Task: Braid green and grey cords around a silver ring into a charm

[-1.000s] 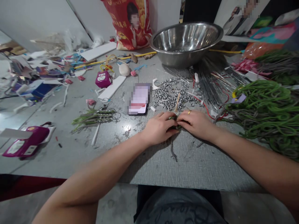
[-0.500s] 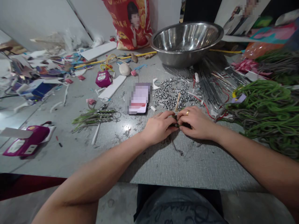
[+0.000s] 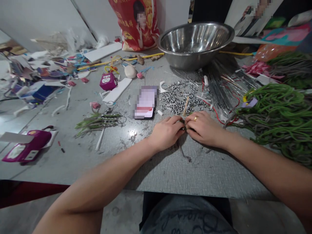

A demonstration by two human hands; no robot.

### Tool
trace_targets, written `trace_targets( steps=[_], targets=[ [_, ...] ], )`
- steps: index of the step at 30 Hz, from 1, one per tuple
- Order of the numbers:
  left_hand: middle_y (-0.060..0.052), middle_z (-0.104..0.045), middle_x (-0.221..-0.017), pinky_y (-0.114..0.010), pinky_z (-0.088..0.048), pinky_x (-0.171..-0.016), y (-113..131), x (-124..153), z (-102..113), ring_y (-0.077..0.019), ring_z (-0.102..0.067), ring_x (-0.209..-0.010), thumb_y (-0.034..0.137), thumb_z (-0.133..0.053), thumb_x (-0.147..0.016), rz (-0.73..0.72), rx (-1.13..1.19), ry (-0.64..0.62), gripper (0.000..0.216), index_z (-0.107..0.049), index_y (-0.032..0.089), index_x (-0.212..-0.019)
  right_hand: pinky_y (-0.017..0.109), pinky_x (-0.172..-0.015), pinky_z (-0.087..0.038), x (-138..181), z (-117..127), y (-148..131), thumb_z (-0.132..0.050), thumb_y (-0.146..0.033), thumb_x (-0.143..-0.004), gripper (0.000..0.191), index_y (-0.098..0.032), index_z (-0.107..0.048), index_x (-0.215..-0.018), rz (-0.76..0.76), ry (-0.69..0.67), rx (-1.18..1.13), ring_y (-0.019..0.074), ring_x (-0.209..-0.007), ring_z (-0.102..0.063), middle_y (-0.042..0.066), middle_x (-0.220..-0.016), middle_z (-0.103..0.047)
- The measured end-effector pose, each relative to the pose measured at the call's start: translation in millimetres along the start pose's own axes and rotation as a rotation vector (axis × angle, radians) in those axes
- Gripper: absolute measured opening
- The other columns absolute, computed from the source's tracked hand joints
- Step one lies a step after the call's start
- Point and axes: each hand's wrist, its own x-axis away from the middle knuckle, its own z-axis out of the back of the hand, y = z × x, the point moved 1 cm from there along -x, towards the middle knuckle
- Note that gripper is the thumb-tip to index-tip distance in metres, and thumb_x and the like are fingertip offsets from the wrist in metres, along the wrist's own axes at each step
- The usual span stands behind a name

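Observation:
My left hand [image 3: 166, 132] and my right hand [image 3: 206, 128] meet fingertip to fingertip on the grey table [image 3: 156, 169], both pinched round a small dark bundle of cord [image 3: 183, 127] that is mostly hidden between them. A loose dark tail of cord [image 3: 184, 153] trails from under them toward me. A ring sits on my right hand. Just beyond my fingers lies a heap of small metal rings [image 3: 179, 97] with a thin wooden stick [image 3: 185, 106] on it.
A phone [image 3: 145, 103] lies left of the rings. A steel bowl [image 3: 195, 42] stands at the back, metal wires [image 3: 223, 83] right of the rings, green cords [image 3: 278, 117] at far right. A finished cord bundle [image 3: 98, 122] and magenta boxes [image 3: 24, 149] lie left.
My right hand has shifted slightly left and up against my left hand, and the cord's tail has drawn in a little. Everything else on the table has stayed put.

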Motion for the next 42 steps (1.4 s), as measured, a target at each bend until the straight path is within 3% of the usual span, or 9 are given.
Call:
trace_targets(
  steps=[6, 9, 12, 19, 23, 28, 32, 42],
  targets=[
    [-0.007, -0.060, -0.111, -0.035, -0.050, -0.079, -0.1, 0.1, -0.5, -0.0195, -0.059, -0.093, 0.027, -0.046, -0.089, -0.004, -0.006, 0.011, 0.020, -0.061, 0.016, -0.094, 0.040, -0.083, -0.034, 0.6, -3.6, 8.3, -0.058, -0.032, -0.080, 0.013, -0.020, -0.061, -0.078, -0.160, 0.032, -0.088, 0.0252, -0.098, -0.052, 0.007, -0.097, -0.064],
    [-0.008, -0.060, -0.111, -0.035, -0.050, -0.079, -0.3, 0.1, -1.1, -0.0196, -0.059, -0.092, 0.026, -0.046, -0.089, -0.011, -0.016, 0.019, 0.020, -0.061, 0.016, -0.097, 0.045, -0.087, -0.033, 2.5, -5.7, 15.2, -0.067, -0.048, -0.069, 0.039, -0.021, -0.060, -0.096, -0.273, 0.073, -0.091, 0.0307, -0.110, -0.048, 0.010, -0.112, -0.060],
    [-0.008, -0.060, -0.112, -0.036, -0.050, -0.080, -0.4, -0.1, -1.1, -0.0200, -0.059, -0.093, 0.026, -0.046, -0.088, -0.012, -0.010, 0.019, 0.020, -0.060, 0.016, -0.098, 0.049, -0.093, -0.029, 4.2, -6.5, 17.5, -0.071, -0.057, -0.060, 0.068, -0.021, -0.054, -0.115, -0.286, 0.039, -0.066, 0.0343, -0.119, -0.042, 0.014, -0.123, -0.054],
    [-0.009, -0.059, -0.112, -0.037, -0.049, -0.082, 6.5, -1.7, 1.1, -0.0215, -0.058, -0.094, 0.038, -0.048, -0.088, 0.038, 0.010, 0.019, 0.027, -0.059, 0.015, -0.095, 0.052, -0.097, -0.025, 4.9, -3.5, 15.8, -0.067, -0.063, -0.059, 0.084, -0.017, -0.048, -0.127, -0.225, -0.048, -0.031, 0.0342, -0.123, -0.039, 0.017, -0.128, -0.050],
    [-0.010, -0.059, -0.109, -0.038, -0.049, -0.077, 12.7, -3.4, 0.4, -0.0229, -0.058, -0.090, 0.042, -0.050, -0.086, 0.099, -0.067, 0.023, 0.030, -0.057, 0.014, -0.093, 0.051, -0.096, -0.027, 4.8, 1.4, 18.4, -0.065, -0.062, -0.063, 0.078, -0.015, -0.052, -0.123, -0.152, -0.005, -0.027, 0.0337, -0.122, -0.041, 0.017, -0.126, -0.053],
    [-0.010, -0.058, -0.111, -0.038, -0.048, -0.079, 14.9, -3.9, 1.4, -0.0241, -0.057, -0.092, 0.049, -0.052, -0.083, 0.115, -0.072, -0.017, 0.038, -0.055, 0.014, -0.098, 0.046, -0.091, -0.031, 6.5, 11.5, 24.9, -0.051, -0.029, -0.082, 0.025, -0.023, -0.068, -0.098, -0.011, 0.042, -0.019, 0.0259, -0.107, -0.052, 0.007, -0.106, -0.066],
    [-0.010, -0.056, -0.116, -0.041, -0.047, -0.083, 15.0, -3.1, 4.6, -0.0260, -0.056, -0.097, 0.053, -0.054, -0.080, 0.120, -0.050, -0.058, 0.042, -0.055, 0.015, -0.099, 0.045, -0.088, -0.030, 8.3, 15.4, 27.0, -0.050, -0.016, -0.077, 0.028, -0.025, -0.071, -0.092, 0.061, 0.024, 0.172, 0.0253, -0.102, -0.053, 0.005, -0.102, -0.068],
    [-0.014, -0.047, -0.129, -0.048, -0.044, -0.090, 15.8, -0.7, 7.5, -0.0322, -0.053, -0.106, 0.074, -0.061, -0.058, 0.097, -0.032, -0.104, 0.078, -0.052, 0.015, -0.109, 0.040, -0.084, -0.026, 8.3, 15.1, 22.0, -0.046, -0.013, -0.084, 0.024, -0.018, -0.069, -0.091, -0.019, 0.044, 0.462, 0.0246, -0.099, -0.051, 0.007, -0.103, -0.067]
  ],
)
